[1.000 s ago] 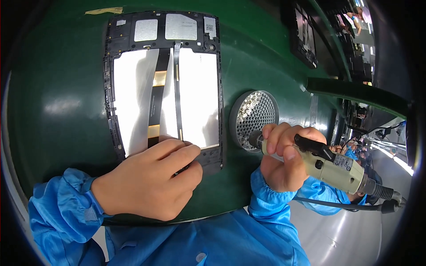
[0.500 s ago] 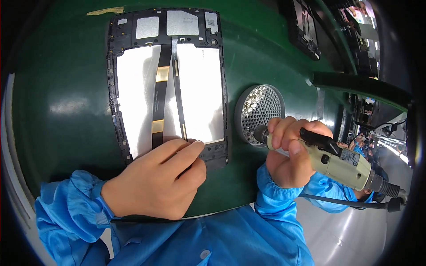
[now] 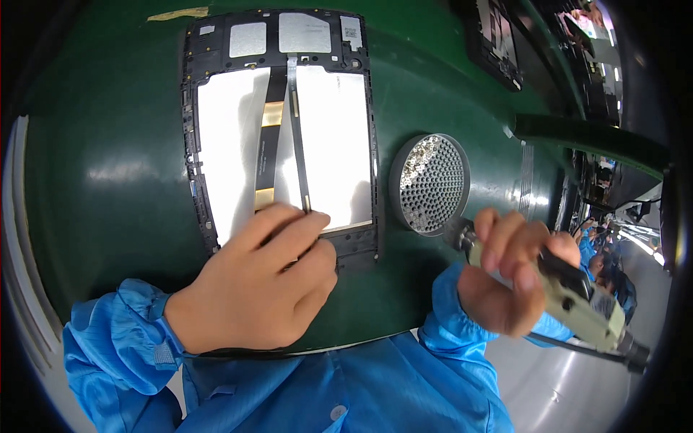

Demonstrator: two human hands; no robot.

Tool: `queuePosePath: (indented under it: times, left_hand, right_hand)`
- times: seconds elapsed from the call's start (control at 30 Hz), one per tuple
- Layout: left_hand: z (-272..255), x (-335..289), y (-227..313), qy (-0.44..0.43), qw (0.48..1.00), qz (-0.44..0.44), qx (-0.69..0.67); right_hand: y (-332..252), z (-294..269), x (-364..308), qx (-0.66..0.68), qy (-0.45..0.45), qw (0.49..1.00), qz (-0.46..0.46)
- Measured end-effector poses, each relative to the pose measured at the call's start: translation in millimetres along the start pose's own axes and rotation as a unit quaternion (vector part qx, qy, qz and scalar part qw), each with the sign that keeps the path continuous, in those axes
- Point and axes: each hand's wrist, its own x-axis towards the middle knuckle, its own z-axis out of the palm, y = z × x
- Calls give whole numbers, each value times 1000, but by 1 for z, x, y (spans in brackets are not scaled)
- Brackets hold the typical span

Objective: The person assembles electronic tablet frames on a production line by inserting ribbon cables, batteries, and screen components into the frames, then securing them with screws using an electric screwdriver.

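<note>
An open tablet housing (image 3: 333, 144), black-framed with a silvery back, lies on the green mat. Two ribbon cables, a broad black one (image 3: 268, 155) with gold patches and a thinner one (image 3: 298, 137), run down its middle. My left hand (image 3: 267, 278) rests over the housing's lower end, fingers curled and closed; what is under the fingertips is hidden. In my right hand (image 3: 505, 274), an electric screwdriver (image 3: 588, 303) with a beige body and black lever is gripped, slightly blurred. Its tip is just off the lower right rim of a round grey screw dish (image 3: 394, 184), whose holed plate carries small silvery screws (image 3: 420, 159).
Another dark device housing (image 3: 498, 43) lies at the far right of the green mat (image 3: 108, 209). A green raised bar (image 3: 585, 136) crosses the right side. A yellowish tape strip (image 3: 177, 14) sticks near the top left. A cord hangs below the screwdriver.
My right hand has drawn the screwdriver out of the screw dish, moving right and slightly down. My left hand stays on the housing, its fingers slightly shifted. The whole view has shifted a little.
</note>
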Motion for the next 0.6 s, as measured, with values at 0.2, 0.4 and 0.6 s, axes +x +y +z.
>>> queuePosePath:
  times: [0.2, 0.4, 0.6]
  left_hand:
    - [-5, 6, -2, -23, 997, -46, -50]
    - [7, -10, -9, 25, 999, 7, -44]
    - [9, -12, -12, 45, 998, 21, -39]
  right_hand:
    - [-18, 21, -17, 19, -114, 992, 57]
    - [-11, 41, -26, 3, -154, 986, 60]
    - [-7, 44, -26, 2, -165, 983, 81]
